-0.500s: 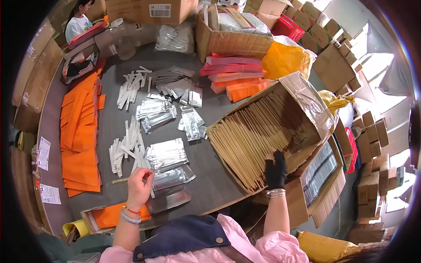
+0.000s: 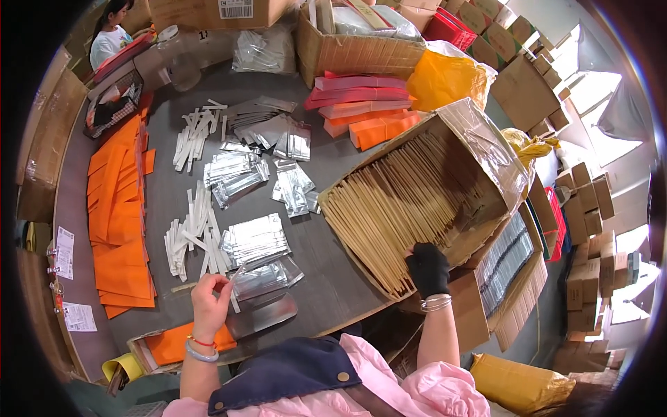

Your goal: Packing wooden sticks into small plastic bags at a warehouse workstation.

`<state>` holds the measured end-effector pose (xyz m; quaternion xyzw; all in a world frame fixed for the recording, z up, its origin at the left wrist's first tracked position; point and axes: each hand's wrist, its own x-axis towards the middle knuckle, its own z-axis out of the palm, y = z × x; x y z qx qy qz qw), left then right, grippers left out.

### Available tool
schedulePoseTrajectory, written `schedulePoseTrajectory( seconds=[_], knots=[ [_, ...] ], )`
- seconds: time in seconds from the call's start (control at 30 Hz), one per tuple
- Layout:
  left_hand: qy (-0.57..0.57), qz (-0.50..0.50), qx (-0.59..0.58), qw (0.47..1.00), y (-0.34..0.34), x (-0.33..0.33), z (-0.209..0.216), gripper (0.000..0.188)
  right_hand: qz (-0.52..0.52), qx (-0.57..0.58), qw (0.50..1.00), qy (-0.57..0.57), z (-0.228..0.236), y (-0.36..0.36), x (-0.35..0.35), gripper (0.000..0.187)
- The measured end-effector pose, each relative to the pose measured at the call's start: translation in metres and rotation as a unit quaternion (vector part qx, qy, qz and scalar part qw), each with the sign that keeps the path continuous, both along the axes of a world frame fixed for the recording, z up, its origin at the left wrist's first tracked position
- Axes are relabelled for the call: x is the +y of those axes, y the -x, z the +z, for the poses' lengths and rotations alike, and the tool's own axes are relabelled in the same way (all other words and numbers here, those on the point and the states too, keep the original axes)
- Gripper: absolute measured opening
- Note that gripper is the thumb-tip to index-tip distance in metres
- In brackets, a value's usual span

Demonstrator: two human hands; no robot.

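My left hand [image 2: 211,303], bare with a red cord and a pale bangle at the wrist, is pinched shut beside the silver flat packets [image 2: 267,276]. A thin pale strip shows at its fingertips; its kind cannot be made out. White strips [image 2: 196,233] lie just beyond it. My right hand [image 2: 428,270], in a black fingerless glove, has its fingers bent against the upright brown cardboard sheets [image 2: 379,215]. These fill much of an open carton [image 2: 511,167]. Its palm side is hidden, so what it grips cannot be seen.
Orange sheets [image 2: 119,208] line the table's left side. More silver packets [image 2: 236,174] lie mid-table. Red and orange bundles [image 2: 361,104] rest behind, near a carton [image 2: 361,52] and a yellow bag [image 2: 451,76]. A person [image 2: 108,38] is at the far left.
The view has shifted slightly, moving the table things leftward. My right hand's fingers have bent more and moved slightly left along the sheets. My left hand keeps its pinch near the silver packets.
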<state>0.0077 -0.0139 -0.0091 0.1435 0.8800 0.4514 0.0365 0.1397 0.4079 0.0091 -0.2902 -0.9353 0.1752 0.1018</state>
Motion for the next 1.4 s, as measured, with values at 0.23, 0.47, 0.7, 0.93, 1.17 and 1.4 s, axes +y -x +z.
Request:
schedulePoseTrajectory(
  seconds=[0.23,0.47,0.7,0.93,1.17,1.4],
  knots=[
    [-0.008,0.016,-0.021,1.0,-0.008,-0.003,-0.005,0.01,0.045,-0.007,0.998,-0.05,-0.005,0.001,-0.008,0.019],
    [-0.008,0.014,-0.018,1.0,-0.01,-0.002,-0.006,0.01,0.043,-0.085,0.983,-0.157,-0.014,0.006,-0.015,0.016],
    [-0.011,0.007,-0.017,1.0,-0.01,0.001,-0.005,0.009,0.03,-0.065,0.991,-0.109,-0.011,0.005,-0.011,0.016],
    [-0.004,-0.003,-0.02,1.0,-0.008,0.001,-0.01,0.01,-0.013,0.09,0.996,0.006,0.021,-0.088,-0.023,0.007],
    [-0.032,-0.039,-0.019,0.999,0.001,0.026,-0.009,0.009,-0.228,-0.169,0.952,0.118,-0.096,-0.334,-0.123,0.018],
    [0.018,-0.012,0.027,0.999,0.004,-0.007,-0.006,0.008,-0.332,-0.278,0.9,0.053,-0.17,-0.451,-0.1,0.032]
  ],
)
